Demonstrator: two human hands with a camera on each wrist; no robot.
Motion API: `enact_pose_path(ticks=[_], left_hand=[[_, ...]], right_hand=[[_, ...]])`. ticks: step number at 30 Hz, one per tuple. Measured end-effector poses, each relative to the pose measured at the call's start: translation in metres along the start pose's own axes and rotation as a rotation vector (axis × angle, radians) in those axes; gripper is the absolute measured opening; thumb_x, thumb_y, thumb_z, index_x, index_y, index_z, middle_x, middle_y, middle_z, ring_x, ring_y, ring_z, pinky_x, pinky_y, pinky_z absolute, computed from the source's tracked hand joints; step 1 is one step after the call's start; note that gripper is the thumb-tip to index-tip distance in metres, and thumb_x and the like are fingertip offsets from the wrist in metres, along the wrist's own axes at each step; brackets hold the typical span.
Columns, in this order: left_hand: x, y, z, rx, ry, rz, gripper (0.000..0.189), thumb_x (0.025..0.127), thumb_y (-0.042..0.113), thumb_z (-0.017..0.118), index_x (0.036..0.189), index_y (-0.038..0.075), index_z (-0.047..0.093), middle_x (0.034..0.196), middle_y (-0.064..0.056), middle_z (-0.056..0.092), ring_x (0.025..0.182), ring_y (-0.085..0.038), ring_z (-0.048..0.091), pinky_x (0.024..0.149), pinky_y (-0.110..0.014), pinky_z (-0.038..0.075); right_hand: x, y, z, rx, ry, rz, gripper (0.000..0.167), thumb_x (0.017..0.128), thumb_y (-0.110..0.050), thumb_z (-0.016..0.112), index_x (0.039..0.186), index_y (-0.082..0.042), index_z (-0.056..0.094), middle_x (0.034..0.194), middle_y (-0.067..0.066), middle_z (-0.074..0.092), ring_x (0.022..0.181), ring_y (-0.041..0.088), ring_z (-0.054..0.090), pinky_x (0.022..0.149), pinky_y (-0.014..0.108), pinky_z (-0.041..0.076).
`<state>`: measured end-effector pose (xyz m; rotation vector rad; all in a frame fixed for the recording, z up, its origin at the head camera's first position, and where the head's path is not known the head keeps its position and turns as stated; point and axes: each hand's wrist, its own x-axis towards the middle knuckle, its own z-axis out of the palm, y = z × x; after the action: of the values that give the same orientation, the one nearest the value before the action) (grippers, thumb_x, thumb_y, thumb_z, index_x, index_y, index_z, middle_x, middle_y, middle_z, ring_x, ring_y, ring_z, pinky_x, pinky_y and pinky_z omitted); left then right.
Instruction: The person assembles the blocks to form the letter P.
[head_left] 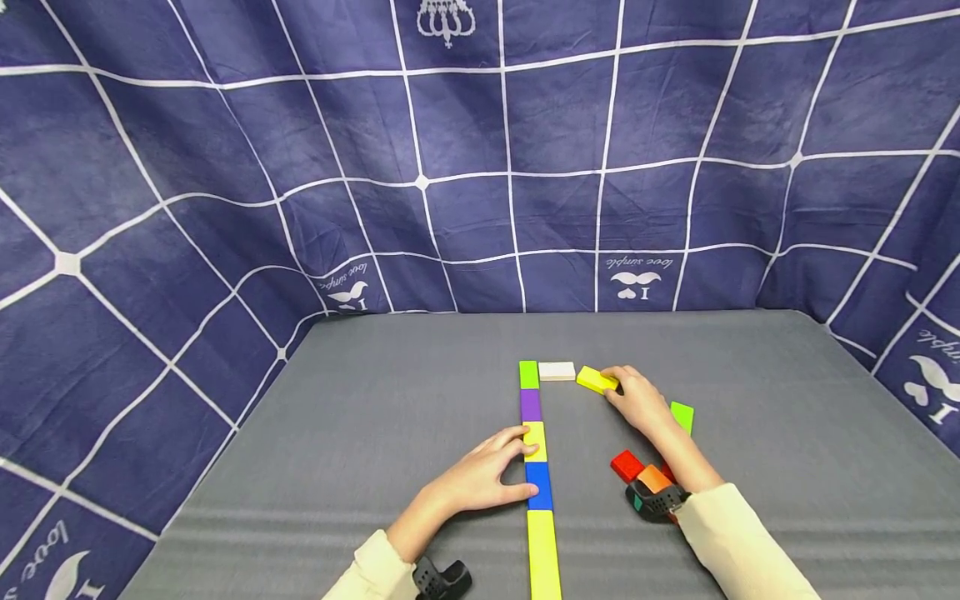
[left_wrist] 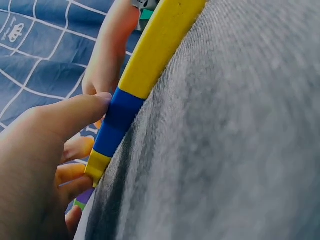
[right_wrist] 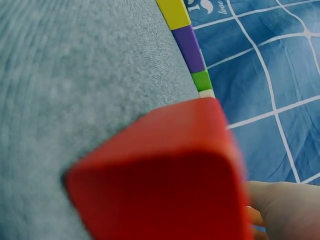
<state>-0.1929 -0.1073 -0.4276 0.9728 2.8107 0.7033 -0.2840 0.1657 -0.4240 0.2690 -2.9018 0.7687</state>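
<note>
A straight row of flat blocks runs away from me: a long yellow block (head_left: 543,554), a blue block (head_left: 538,487), a shorter yellow block (head_left: 534,454), a purple block (head_left: 531,406) and a green block (head_left: 528,375). My left hand (head_left: 487,471) rests along its left side, thumb at the blue block and fingertips on the shorter yellow one. Beside the green block, a white block (head_left: 557,372) extends rightward at the far end. My right hand (head_left: 636,398) pinches the right end of another yellow block (head_left: 595,380), which lies slightly angled just right of the white one.
Under my right forearm lie a red block (head_left: 627,466), an orange block (head_left: 654,478) and a few partly hidden ones. Another green block (head_left: 682,416) lies right of that wrist. The grey tabletop (head_left: 375,400) meets a blue checked curtain (head_left: 465,208) behind.
</note>
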Motion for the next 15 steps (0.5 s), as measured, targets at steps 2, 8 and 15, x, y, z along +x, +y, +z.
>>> enact_pose_path(ticks=[2,8,15], left_hand=[[0.0004,0.0013,-0.0003,0.000,0.006,0.000,0.052,0.084,0.049,0.055,0.127,0.022,0.050,0.144,0.000,0.035,0.130,-0.022,0.038,0.105,-0.041,0.034],[0.0011,0.0031,0.0000,0.002,0.005,-0.003,0.054,0.083,0.050,0.055,0.129,0.021,0.049,0.144,0.000,0.035,0.130,-0.021,0.038,0.104,-0.040,0.035],[0.0003,0.0014,0.0023,-0.007,0.011,0.005,0.054,0.084,0.049,0.055,0.129,0.020,0.049,0.144,-0.001,0.034,0.129,-0.022,0.039,0.103,-0.041,0.035]], right_hand=[[0.0000,-0.0007,-0.0004,0.003,0.009,-0.002,0.033,0.086,-0.013,0.058,0.118,-0.004,0.057,0.118,0.020,0.054,0.107,0.037,0.053,0.082,0.055,0.043],[-0.0010,-0.0017,-0.0017,0.003,0.005,0.007,0.033,0.087,-0.013,0.058,0.118,-0.003,0.057,0.119,0.020,0.054,0.107,0.037,0.052,0.083,0.056,0.042],[-0.0065,-0.0030,-0.0052,-0.029,-0.020,0.009,0.037,0.087,-0.017,0.058,0.121,-0.004,0.055,0.124,0.020,0.052,0.111,0.038,0.051,0.085,0.058,0.041]])
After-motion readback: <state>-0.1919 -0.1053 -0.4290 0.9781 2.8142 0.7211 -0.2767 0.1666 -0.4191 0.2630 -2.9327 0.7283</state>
